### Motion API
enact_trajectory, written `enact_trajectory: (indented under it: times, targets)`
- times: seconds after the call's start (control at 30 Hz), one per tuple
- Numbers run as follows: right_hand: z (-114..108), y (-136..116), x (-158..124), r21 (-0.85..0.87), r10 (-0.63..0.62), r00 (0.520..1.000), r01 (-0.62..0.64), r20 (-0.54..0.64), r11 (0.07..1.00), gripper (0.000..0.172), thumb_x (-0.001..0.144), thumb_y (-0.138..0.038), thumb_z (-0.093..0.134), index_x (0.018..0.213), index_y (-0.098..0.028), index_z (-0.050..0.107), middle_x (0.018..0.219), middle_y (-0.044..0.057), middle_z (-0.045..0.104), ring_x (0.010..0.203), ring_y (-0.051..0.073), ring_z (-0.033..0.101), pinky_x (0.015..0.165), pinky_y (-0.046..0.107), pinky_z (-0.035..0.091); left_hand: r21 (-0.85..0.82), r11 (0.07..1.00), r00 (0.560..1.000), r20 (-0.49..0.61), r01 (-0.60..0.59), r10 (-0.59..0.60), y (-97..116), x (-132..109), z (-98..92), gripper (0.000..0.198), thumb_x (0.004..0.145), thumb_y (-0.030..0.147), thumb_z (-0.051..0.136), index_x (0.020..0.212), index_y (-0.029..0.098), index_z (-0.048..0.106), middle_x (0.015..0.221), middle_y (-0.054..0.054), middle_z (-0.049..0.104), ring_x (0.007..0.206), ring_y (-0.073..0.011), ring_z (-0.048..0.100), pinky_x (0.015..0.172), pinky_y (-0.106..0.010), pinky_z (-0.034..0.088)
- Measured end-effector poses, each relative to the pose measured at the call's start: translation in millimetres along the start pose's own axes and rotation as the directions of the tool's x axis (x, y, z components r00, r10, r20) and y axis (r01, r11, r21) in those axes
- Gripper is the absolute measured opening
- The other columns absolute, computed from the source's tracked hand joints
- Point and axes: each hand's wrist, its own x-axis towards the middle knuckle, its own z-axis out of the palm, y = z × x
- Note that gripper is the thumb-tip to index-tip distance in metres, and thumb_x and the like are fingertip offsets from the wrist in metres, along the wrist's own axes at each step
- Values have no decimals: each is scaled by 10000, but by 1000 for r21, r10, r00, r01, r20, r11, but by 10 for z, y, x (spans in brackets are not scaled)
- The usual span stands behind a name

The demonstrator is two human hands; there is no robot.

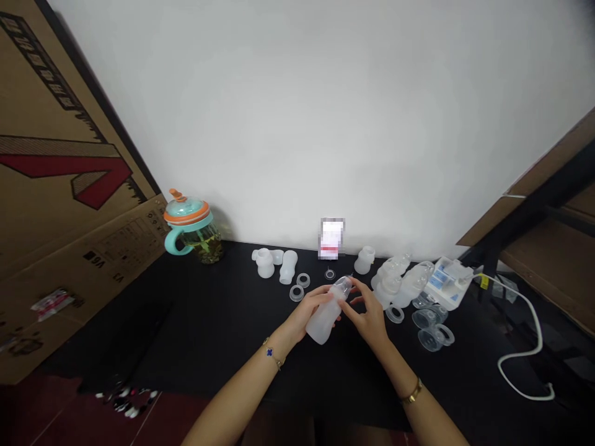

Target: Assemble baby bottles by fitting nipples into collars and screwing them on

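Observation:
My left hand [310,311] is wrapped round the body of a frosted white bottle [325,318], held tilted above the black table [218,322]. My right hand [367,310] has its fingers closed on the clear cap or nipple [343,287] at the bottle's top end. Both wrists wear thin gold bracelets. Loose white rings [300,286] lie just beyond my left hand. A cluster of clear and white bottle parts [400,285] lies just right of my right hand.
A teal and orange lidded cup [193,232] stands at the back left, next to a big cardboard box [60,186]. Small white bottles [274,263] stand at the back. A white device [449,282] with a white cable [530,347] sits at the right, near wooden furniture [548,217].

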Motion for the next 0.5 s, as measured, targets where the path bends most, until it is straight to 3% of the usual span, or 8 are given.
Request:
enact_trajectory:
  times: [0.27,0.5]
  targets:
    - [-21,9,36,-80,-61,998,61,4,995,451,871,-436,681,1253,-212,593,1154,119,681,883,234,672,618,334,598,27,999,998,-61,18,-17,-40,30,-9,480,807,434,727,1190,165,619,951,-100,704,679,-226,708,532,-292,563]
    - [-52,-2,20,-99,-92,993,85,-72,992,418,834,-449,726,1167,-213,632,980,80,707,723,198,662,594,331,587,7,998,997,-46,65,-65,-54,24,5,472,818,467,707,1162,159,608,859,-72,694,638,-214,697,502,-287,559]
